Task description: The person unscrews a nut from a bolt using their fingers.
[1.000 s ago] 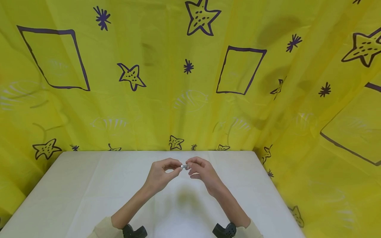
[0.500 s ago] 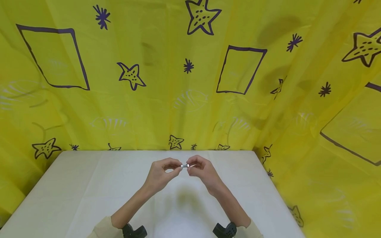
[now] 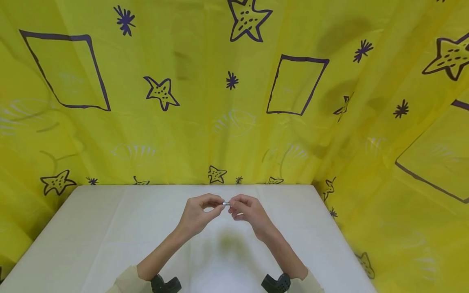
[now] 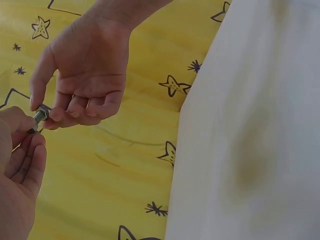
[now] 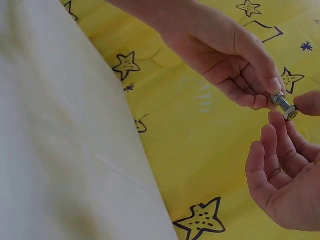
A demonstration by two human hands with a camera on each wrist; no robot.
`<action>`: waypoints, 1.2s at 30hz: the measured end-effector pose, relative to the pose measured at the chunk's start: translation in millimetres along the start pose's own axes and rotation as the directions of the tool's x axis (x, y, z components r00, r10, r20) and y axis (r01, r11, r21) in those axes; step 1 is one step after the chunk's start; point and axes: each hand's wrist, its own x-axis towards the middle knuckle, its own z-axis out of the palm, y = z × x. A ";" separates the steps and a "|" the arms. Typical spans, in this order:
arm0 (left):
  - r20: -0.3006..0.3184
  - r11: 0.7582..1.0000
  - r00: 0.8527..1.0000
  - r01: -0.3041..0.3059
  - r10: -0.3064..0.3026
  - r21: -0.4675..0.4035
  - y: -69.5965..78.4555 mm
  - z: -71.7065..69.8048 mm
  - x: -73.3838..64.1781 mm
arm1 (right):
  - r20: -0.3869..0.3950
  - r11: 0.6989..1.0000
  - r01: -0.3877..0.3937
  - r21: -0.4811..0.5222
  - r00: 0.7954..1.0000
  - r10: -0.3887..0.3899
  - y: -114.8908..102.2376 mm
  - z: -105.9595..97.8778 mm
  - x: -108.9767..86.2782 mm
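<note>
A small silvery bolt [image 3: 226, 204] lies nearly level between my two hands, held up off the table. My left hand [image 3: 196, 214] pinches one end of it between thumb and fingertips. At the other end, the thumb and fingers of my right hand [image 3: 255, 217] pinch a hex-shaped piece. Threads show along the middle of the bolt [image 5: 284, 104] in the right wrist view, with a wider piece at either end. From the left wrist side, fingertips partly hide both ends of the bolt [image 4: 39, 117].
Below the hands spreads a white table [image 3: 128, 228], with soft shadows near its front middle. A yellow curtain [image 3: 198, 134] with dark star and square drawings hangs behind and at both sides. Dark wrist devices [image 3: 166, 284] sit at both cuffs.
My right thumb and fingers have shifted at their end of the bolt; half a second ago that end showed between the fingertips, and now the thumb covers it. My left hand stays still.
</note>
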 end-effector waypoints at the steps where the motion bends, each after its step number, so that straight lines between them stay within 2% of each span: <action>1: 0.001 1.000 1.000 -0.003 0.003 0.004 0.2 0.1 0.0 | 0.002 1.000 0.007 0.004 1.000 -0.007 0.3 0.1 0.0; 7: -0.001 1.000 1.000 0.002 -0.002 0.014 0.0 0.1 -0.3 | 0.038 0.997 0.076 0.033 0.996 -0.078 -0.1 -0.5 -1.2; 11: -0.002 1.000 1.000 0.007 -0.007 0.013 -0.1 0.0 -0.4 | 0.051 0.995 0.097 0.026 0.994 -0.098 -0.2 -1.1 -1.4; 15: -0.003 1.000 1.000 0.006 -0.006 0.009 0.2 0.1 -0.4 | 0.046 0.996 0.087 0.015 0.995 -0.087 0.0 -1.2 -1.4; 22: -0.004 1.000 1.000 0.000 0.000 0.004 0.3 -0.4 -0.2 | 0.002 1.000 0.015 0.002 1.000 -0.015 0.8 -1.6 0.6; 29: 0.004 1.000 1.000 0.004 -0.004 -0.004 0.4 -0.1 -0.4 | 0.002 0.999 0.031 0.043 1.000 -0.031 1.7 -1.7 -0.2; 36: 0.002 1.000 1.000 0.001 -0.001 -0.003 0.2 0.0 -0.7 | 0.026 0.996 0.084 0.032 0.996 -0.085 1.0 -2.1 -2.0</action>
